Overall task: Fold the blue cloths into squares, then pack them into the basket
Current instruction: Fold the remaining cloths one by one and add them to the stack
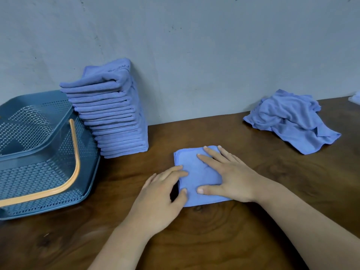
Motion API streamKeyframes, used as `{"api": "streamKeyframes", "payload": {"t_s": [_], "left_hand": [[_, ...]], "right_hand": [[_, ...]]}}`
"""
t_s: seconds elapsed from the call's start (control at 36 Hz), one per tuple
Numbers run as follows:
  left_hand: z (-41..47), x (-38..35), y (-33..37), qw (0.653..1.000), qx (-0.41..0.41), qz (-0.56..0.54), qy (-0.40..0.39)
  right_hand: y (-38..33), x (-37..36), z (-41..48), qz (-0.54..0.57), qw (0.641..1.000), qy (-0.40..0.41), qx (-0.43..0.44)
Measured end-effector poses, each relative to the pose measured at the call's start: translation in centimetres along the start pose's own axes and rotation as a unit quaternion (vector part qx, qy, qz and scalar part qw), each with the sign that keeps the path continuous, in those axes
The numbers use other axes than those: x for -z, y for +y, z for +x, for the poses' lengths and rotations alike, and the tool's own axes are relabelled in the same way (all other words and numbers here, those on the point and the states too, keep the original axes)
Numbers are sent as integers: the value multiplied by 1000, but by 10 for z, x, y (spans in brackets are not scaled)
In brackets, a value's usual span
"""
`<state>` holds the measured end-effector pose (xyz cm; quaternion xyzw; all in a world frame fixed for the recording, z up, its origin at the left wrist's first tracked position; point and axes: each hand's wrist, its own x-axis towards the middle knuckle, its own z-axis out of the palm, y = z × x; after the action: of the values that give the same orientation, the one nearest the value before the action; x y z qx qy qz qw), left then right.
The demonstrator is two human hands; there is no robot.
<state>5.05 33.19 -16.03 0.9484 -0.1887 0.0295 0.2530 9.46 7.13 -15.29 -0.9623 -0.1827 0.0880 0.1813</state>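
Observation:
A blue cloth folded into a square (pixel 196 172) lies on the wooden table in front of me. My right hand (pixel 228 174) rests flat on top of it, fingers spread and straight. At the square's left edge, my left hand (pixel 165 193) touches it with fingertips and thumb, its fingers slightly bent. A tall stack of folded blue cloths (pixel 113 114) leans against the wall at the back left. Left of that stack stands the blue perforated basket (pixel 44 172), its orange handle folded down; its inside shows no cloths.
A crumpled pile of unfolded blue cloths (pixel 292 121) lies at the back right of the dark wooden table (pixel 253 221). A sliver of another blue cloth (pixel 356 98) shows at the far right edge. A grey wall runs behind the table.

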Motion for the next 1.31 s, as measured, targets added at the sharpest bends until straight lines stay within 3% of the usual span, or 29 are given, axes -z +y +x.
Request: {"api": "streamKeyframes", "payload": {"t_s": [0.11,0.19,0.28,0.33,0.47,0.61,0.72,0.78,0.92,1.06,1.19,1.31], "left_hand": [[0,-1,3,1000,22,-2,17],[0,-2,3,999,27,-13,18],[0,-3,4,999,34,-19,20],[0,-5,4,999,36,-18,22],[2,-6,5,997,52,-55,21],[4,-1,11,981,129,-136,45],[5,2,14,952,168,-246,67],[8,5,15,921,179,-336,86],[13,9,18,852,200,-468,125],[9,6,19,787,211,-552,177],[1,8,28,809,158,-478,302],[-6,24,35,808,98,-456,361]], "right_hand": [[6,-2,-2,89,991,104,-6],[11,-1,-2,72,964,229,-111],[14,-2,2,26,961,210,-180],[13,-5,7,73,960,198,-186],[10,-6,10,246,931,233,-135],[-12,-1,-1,386,889,244,-48],[-30,8,-11,472,849,238,22],[-37,13,-17,497,834,235,47],[-42,12,-17,501,828,239,75],[-40,1,-15,384,871,293,83],[-59,3,-7,355,875,318,81],[-83,17,-5,367,867,327,83]]}}
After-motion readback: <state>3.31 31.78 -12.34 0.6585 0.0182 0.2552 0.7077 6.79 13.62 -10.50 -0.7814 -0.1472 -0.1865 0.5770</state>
